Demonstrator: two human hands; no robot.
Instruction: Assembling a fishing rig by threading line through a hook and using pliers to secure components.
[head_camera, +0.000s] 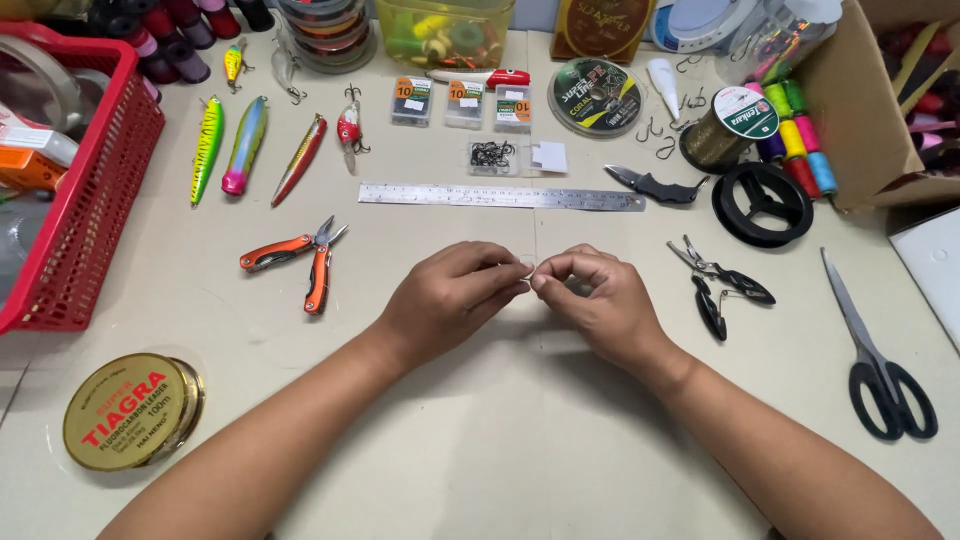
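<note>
Left hand (448, 295) and right hand (598, 296) met fingertips mid-table, pinching a tiny hook (527, 279), steel ruler (501, 196) just beyond, orange pliers (300, 258) left, black pliers (722, 282) and scissors (878, 358) right, round gold spool (133, 410) near front-left corner, red basket (85, 190) at left edge.

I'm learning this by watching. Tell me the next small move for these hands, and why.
Probably draw the hands slowly apart. The left hand and right hand meet fingertip to fingertip, pinching something tiny, likely a small hook on thin line; too small to be sure. The scissors lie untouched.
</note>
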